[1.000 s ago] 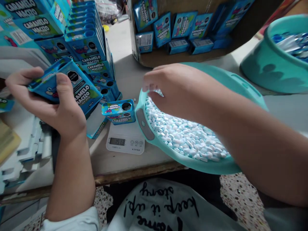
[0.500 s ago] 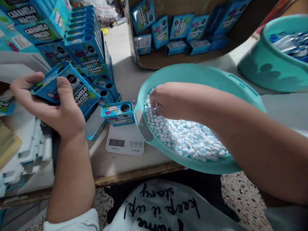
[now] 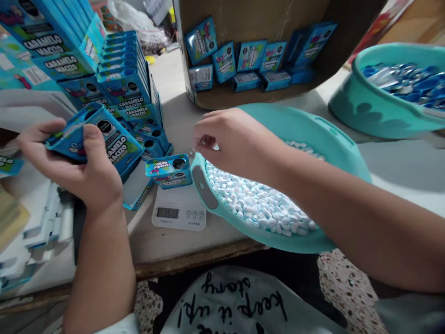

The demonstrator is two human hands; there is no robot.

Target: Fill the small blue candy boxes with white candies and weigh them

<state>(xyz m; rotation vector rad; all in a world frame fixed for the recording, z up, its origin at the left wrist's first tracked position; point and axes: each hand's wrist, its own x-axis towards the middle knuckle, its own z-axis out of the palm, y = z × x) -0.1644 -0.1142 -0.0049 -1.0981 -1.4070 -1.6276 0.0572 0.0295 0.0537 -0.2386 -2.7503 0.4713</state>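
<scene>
My left hand (image 3: 83,162) is wrapped round a blue candy tin (image 3: 118,144) at the left, tilted, with a round hole at its top. My right hand (image 3: 222,139) is pinched above the left rim of the turquoise basin (image 3: 278,239); small white candy seems to be at its fingertips. Inside the basin lie many white candies (image 3: 257,202). Just left of the rim, an upright blue tin (image 3: 168,171) with a round opening stands on the white scale (image 3: 179,218), whose display seems to read 1513.
Stacked blue boxes (image 3: 66,60) and open tins (image 3: 153,139) stand at the left. A cardboard box (image 3: 222,95) holding blue tins is at the back. Another turquoise basin (image 3: 371,106) with blue and silver pieces sits at the right.
My right hand has come up out of the candies and moved left towards the tin on the scale. My left hand keeps its tin. The view has shifted slightly.
</scene>
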